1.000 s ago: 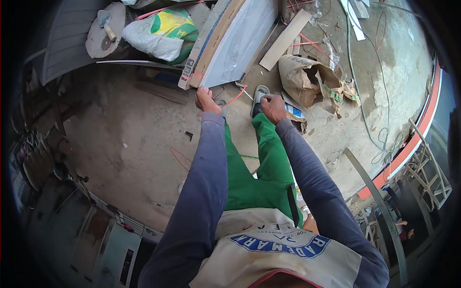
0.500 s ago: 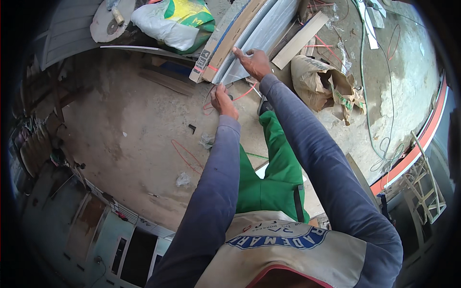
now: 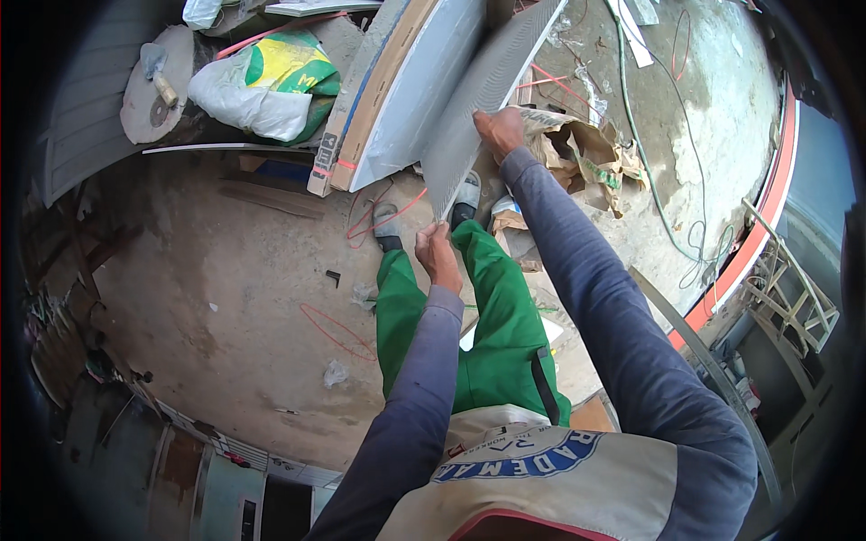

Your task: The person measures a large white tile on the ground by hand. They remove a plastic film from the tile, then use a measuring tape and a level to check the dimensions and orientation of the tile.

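Observation:
A large grey tile (image 3: 469, 99) with a finely ribbed face stands tilted between my two hands. My left hand (image 3: 438, 254) is closed on its near lower corner, in front of my shoes. Higher up, my right hand (image 3: 499, 133) grips the tile's right edge, with the fingers partly hidden behind it. To the left, apart from the held tile, leans another smooth grey tile (image 3: 406, 104) against cardboard-edged packs (image 3: 368, 113).
Right of the tile lies a torn paper sack (image 3: 586, 162). A green hose (image 3: 642, 144) runs along the right floor. At upper left are a green, yellow and white sack (image 3: 271, 86) and a round disc (image 3: 149, 99). Red strapping (image 3: 338, 329) loops on the floor.
The ribbed tile has come away from the stack, rightward and toward me. My left hand moved nearer to me with its corner; my right hand now holds its edge. My view has shifted.

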Action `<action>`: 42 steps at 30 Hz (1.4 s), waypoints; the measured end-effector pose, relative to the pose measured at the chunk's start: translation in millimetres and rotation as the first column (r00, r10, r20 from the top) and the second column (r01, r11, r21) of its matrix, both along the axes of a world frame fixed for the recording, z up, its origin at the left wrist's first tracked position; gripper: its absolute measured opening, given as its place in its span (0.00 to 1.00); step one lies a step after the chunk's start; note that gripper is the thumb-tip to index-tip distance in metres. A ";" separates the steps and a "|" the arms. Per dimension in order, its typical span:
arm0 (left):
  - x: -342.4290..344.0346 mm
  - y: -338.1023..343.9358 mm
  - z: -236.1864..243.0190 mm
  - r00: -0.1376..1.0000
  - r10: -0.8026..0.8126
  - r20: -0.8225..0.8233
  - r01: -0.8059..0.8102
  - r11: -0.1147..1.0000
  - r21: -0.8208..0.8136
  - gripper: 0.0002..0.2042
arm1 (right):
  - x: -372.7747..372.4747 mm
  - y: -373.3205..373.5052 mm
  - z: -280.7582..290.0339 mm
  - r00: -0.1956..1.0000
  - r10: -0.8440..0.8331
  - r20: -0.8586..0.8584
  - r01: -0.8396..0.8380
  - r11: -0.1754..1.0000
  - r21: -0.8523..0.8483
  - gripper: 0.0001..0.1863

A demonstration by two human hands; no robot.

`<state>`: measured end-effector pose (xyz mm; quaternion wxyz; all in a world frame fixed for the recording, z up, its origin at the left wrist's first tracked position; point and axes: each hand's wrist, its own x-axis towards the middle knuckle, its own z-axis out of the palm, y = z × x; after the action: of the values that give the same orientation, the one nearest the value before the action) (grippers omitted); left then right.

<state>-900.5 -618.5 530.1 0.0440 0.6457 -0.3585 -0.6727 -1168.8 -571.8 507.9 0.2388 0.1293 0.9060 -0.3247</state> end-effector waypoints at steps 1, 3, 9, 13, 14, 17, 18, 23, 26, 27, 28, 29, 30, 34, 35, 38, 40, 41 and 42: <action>-4.5 3.8 2.5 1.000 -0.010 -0.001 0.010 1.000 0.011 0.16 | 1.2 14.3 -10.5 0.999 -0.022 -0.028 0.021 0.999 -0.028 0.26; -20.4 15.5 14.2 0.993 0.103 0.062 -0.116 0.954 0.276 0.17 | -0.2 58.1 -35.4 0.997 -0.057 -0.057 0.054 0.997 -0.059 0.25; -3.8 -4.8 -18.6 0.999 -0.025 -0.042 0.042 0.869 0.493 0.19 | 19.1 65.7 -23.9 0.983 -0.092 -0.158 0.064 0.983 -0.175 0.20; 3.1 12.5 8.9 0.994 -0.100 -0.041 0.108 0.864 0.491 0.16 | 37.9 101.1 6.0 0.984 -0.072 -0.161 0.034 0.972 -0.231 0.18; 11.5 8.9 14.4 0.992 -0.121 -0.045 0.127 0.866 0.484 0.16 | 42.1 99.5 17.7 0.982 -0.093 -0.165 0.052 0.970 -0.239 0.18; 31.0 3.9 45.3 0.988 -0.106 -0.108 0.150 0.785 0.601 0.15 | 64.2 99.5 70.2 0.963 -0.152 -0.222 0.081 0.951 -0.299 0.18; 30.6 5.3 60.7 0.989 -0.063 -0.136 0.138 0.737 0.662 0.15 | 69.2 103.7 92.4 0.978 -0.146 -0.150 0.103 0.959 -0.263 0.18; 57.0 -4.2 92.9 0.987 -0.126 -0.100 0.158 0.630 0.761 0.22 | 134.0 110.4 188.2 0.974 -0.213 -0.082 0.190 0.954 -0.232 0.17; 113.9 -11.2 90.9 0.957 -0.289 0.015 0.192 0.673 0.715 0.27 | 193.8 102.5 231.7 0.969 -0.243 -0.033 0.233 0.955 -0.185 0.17; 133.8 -13.2 95.1 0.916 -0.377 0.134 0.203 0.728 0.655 0.27 | 217.8 100.5 241.1 0.963 -0.269 0.018 0.268 0.943 -0.196 0.16; 142.1 -16.1 103.4 0.900 -0.421 0.112 0.242 0.697 0.675 0.27 | 235.4 100.5 253.9 0.953 -0.300 0.049 0.303 0.931 -0.203 0.15; 155.5 -25.6 114.9 0.879 -0.456 0.138 0.260 0.702 0.663 0.29 | 256.3 96.2 262.4 0.937 -0.347 0.040 0.348 0.920 -0.179 0.15; 167.0 -35.4 123.7 0.855 -0.492 0.166 0.281 0.707 0.649 0.30 | 276.9 90.3 266.9 0.916 -0.401 0.024 0.396 0.889 -0.231 0.15; 183.6 -70.1 139.4 0.686 -0.694 0.218 0.433 0.631 0.643 0.27 | 327.1 73.8 309.7 0.806 -0.589 0.062 0.586 0.779 -0.220 0.14; 187.0 -81.4 144.0 0.672 -0.723 0.160 0.470 0.583 0.663 0.28 | 342.3 70.9 320.9 0.775 -0.626 0.083 0.627 0.747 -0.221 0.15; 186.6 -119.9 149.0 0.631 -0.773 -0.063 0.533 0.373 0.759 0.30 | 383.6 54.8 330.0 0.686 -0.726 -0.042 0.684 0.664 -0.302 0.13; 181.8 -143.1 161.8 0.616 -0.743 -0.261 0.668 0.317 0.673 0.37 | 399.3 40.2 336.6 0.627 -0.777 -0.055 0.726 0.609 -0.320 0.13; 175.2 -155.4 170.9 0.581 -0.776 -0.246 0.696 0.317 0.644 0.36 | 401.0 34.6 354.6 0.609 -0.793 0.014 0.759 0.577 -0.301 0.13; 167.5 -161.6 181.8 0.547 -0.803 -0.237 0.726 0.313 0.613 0.35 | 411.7 30.9 358.5 0.567 -0.824 0.009 0.789 0.540 -0.292 0.13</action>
<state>-733.0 -780.0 711.9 -0.5262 0.4053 -0.3647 -0.6526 -757.1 -540.9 866.4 0.0180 0.4779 0.7055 -0.5230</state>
